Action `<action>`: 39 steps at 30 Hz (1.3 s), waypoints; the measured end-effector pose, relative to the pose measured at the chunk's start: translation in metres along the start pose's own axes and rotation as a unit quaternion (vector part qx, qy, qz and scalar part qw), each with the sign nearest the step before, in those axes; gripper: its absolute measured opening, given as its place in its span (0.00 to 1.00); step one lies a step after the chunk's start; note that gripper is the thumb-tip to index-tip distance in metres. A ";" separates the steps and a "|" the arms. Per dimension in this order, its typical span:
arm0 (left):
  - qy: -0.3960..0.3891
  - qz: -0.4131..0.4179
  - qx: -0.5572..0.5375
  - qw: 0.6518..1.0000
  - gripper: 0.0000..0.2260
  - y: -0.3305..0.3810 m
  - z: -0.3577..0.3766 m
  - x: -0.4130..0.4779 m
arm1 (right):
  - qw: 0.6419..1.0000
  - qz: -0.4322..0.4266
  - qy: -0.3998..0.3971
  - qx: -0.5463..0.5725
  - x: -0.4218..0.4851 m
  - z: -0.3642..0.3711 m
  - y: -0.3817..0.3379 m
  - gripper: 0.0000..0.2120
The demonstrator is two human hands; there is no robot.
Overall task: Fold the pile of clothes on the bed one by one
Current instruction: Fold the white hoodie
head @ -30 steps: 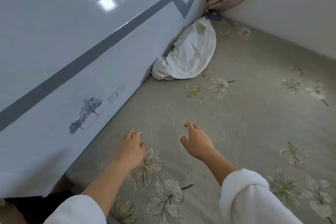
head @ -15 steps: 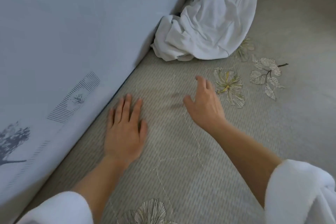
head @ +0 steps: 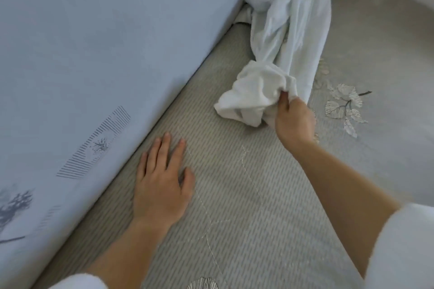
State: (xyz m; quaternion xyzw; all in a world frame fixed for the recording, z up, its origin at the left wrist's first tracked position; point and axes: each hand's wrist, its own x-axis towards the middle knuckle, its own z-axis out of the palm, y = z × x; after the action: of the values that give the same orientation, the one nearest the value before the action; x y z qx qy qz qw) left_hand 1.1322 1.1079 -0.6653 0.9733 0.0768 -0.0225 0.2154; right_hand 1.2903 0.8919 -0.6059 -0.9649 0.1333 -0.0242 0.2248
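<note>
The right hand (head: 294, 122) pinched the white garment (head: 288, 37) on the bed (head: 270, 206); the left hand (head: 162, 185) rested flat, fingers spread.

There is one white garment (head: 288, 37) on one grey bedspread (head: 234, 195). Two hands are in view, a left hand (head: 159, 185) and a right hand (head: 293, 119), with two white sleeves (head: 404, 248), and one pale panel (head: 82, 42).

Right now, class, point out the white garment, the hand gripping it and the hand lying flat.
white garment (head: 288, 37), head view, its middle folds.
right hand (head: 294, 119), head view, back of the hand.
left hand (head: 161, 185), head view, back of the hand.
</note>
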 end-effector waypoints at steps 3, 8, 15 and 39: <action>-0.039 -0.002 0.011 0.999 0.26 -0.001 -0.003 0.005 | 0.990 0.123 -0.066 0.036 -0.052 -0.033 0.075 0.22; -0.193 -0.023 0.051 0.980 0.28 0.026 -0.027 -0.008 | 0.955 0.183 -0.214 -0.097 -0.166 -0.078 0.177 0.09; -0.323 0.170 -0.046 0.930 0.45 0.146 -0.010 -0.160 | 0.941 0.194 -0.269 0.067 -0.260 -0.159 0.218 0.12; -0.518 -0.226 -0.372 0.737 0.20 0.408 0.080 -0.453 | 0.780 0.157 -0.574 0.192 -0.438 -0.377 0.457 0.22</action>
State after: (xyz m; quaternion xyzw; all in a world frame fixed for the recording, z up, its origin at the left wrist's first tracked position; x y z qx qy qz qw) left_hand 0.7487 0.6451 -0.5337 0.6079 0.1736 -0.5408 0.5549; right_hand 0.7158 0.4539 -0.4625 -0.7027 0.1221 0.5448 0.4410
